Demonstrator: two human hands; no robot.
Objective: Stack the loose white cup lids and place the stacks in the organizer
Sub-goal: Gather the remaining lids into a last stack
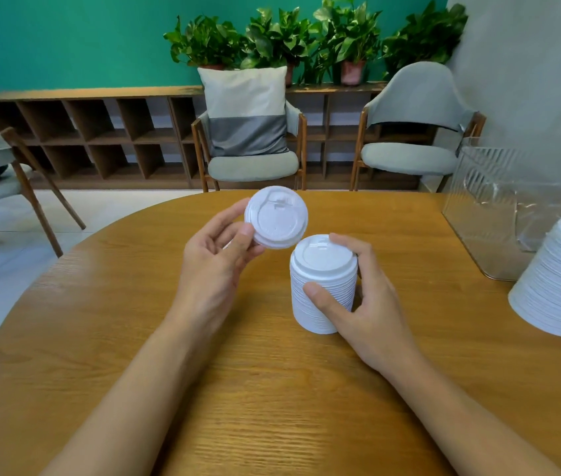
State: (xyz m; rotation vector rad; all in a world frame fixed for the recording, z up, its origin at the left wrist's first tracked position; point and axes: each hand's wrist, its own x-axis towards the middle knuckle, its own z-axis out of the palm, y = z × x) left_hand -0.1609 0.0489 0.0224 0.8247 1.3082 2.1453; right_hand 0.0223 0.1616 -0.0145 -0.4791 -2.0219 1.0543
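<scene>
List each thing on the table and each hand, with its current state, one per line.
left hand: raised, pinching a few lids
few lids: held tilted above the table
right hand: gripping the tall stack
tall stack: upright on the table
second stack: at right edge, leaning
clear organizer: no lids visible inside

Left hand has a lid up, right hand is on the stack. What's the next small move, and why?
Probably bring the lid in the left hand down and right onto the stack. The lid is tilted, above and left of the stack's top, while the right hand steadies the stack upright on the table. Level it first.
</scene>
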